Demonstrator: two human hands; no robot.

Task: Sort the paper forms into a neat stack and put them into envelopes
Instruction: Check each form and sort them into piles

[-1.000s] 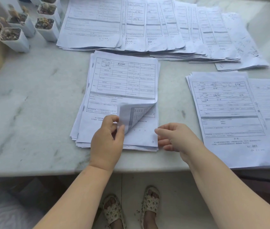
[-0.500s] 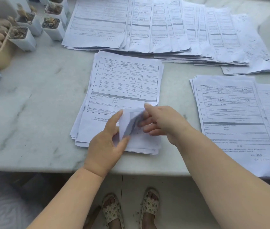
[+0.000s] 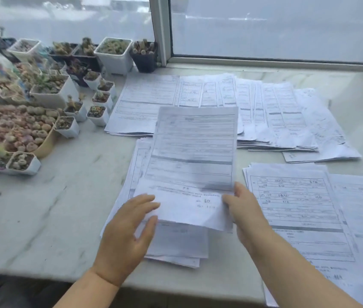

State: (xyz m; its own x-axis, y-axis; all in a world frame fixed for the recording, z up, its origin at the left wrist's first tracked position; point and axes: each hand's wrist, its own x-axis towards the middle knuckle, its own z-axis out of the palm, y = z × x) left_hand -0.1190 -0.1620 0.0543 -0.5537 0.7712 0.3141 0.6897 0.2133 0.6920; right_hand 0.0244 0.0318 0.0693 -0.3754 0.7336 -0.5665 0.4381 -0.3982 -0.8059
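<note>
A printed form sheet (image 3: 194,161) is lifted off the middle stack of forms (image 3: 176,243), tilted up and blurred. My right hand (image 3: 242,210) pinches its lower right corner. My left hand (image 3: 129,230) lies with spread fingers on the stack's near left part, its fingertips at the lifted sheet's lower left edge. A second pile of forms (image 3: 298,210) lies to the right. A long fanned row of forms (image 3: 254,107) lies behind. No envelope is in view.
The marble counter (image 3: 49,210) runs under a window (image 3: 265,27). Several small pots of succulents (image 3: 111,52) and a tan bowl of succulents (image 3: 20,130) crowd the left and back left. The counter's front edge is near my wrists.
The top sheet, only curled at its corner before, is now lifted whole off the middle stack by my right hand. My left hand let go of the corner and flattened. The camera tilted up.
</note>
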